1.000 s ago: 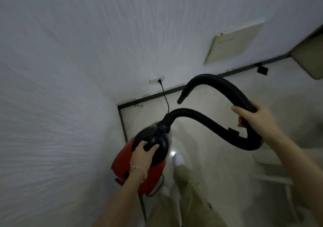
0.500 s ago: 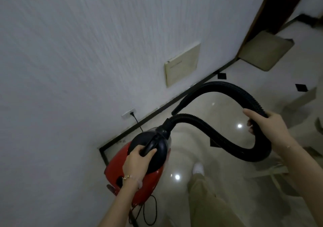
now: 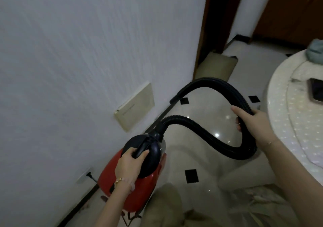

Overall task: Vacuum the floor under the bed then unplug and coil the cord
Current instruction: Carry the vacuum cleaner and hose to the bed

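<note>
A small red vacuum cleaner (image 3: 139, 191) with a black top hangs off the floor beside the white wall. My left hand (image 3: 130, 164) grips its black carry handle. A black ribbed hose (image 3: 197, 127) leaves the front of the vacuum, dips low and loops back up over my right hand (image 3: 251, 122), which is closed around it. The hose's open end (image 3: 173, 101) points down toward the baseboard. The black cord's plug (image 3: 90, 175) sits in a white wall socket (image 3: 83, 176) low on the wall, behind the vacuum.
A beige panel (image 3: 135, 108) is fixed low on the wall. A white round table (image 3: 286, 115) with a phone (image 3: 316, 92) and a green cloth (image 3: 314, 52) stands at right. A dark wooden door frame (image 3: 206, 25) and a beige mat (image 3: 215, 66) lie ahead. The tiled floor is glossy.
My view has swung right along the wall: the socket has slid to the lower left and the doorway and round table have come into sight. Both hands keep their grips.
</note>
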